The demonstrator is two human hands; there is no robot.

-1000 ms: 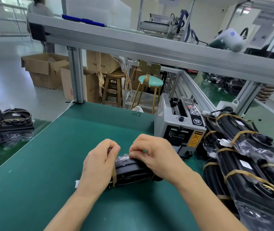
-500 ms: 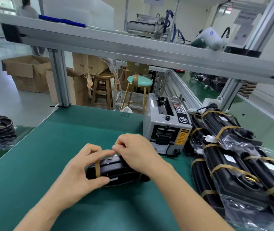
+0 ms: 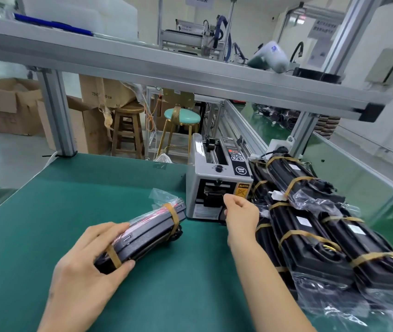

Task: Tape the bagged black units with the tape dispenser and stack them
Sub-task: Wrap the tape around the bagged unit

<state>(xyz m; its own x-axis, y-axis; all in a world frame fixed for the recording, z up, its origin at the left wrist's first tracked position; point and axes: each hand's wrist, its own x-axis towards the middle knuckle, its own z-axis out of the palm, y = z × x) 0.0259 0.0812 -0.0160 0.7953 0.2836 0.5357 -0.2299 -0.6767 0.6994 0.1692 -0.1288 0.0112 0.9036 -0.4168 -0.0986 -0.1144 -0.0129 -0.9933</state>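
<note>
The left hand [image 3: 87,262] gripped the near end of a bagged black unit [image 3: 143,233], thumb under the edge and fingers over the top, with the unit lying slantwise on the green worktop [image 3: 47,212] and already wrapped by two brown tape bands. The right hand [image 3: 239,215] reached forward with curled fingers at the mouth of the grey tape dispenser [image 3: 214,185]; whether it pinched any tape could not be told. The dispenser stood at the worktop's far edge. To its right lay a stack of taped units [image 3: 322,236], crowding that side. Green worktop lay open to the left of the held unit.
</note>
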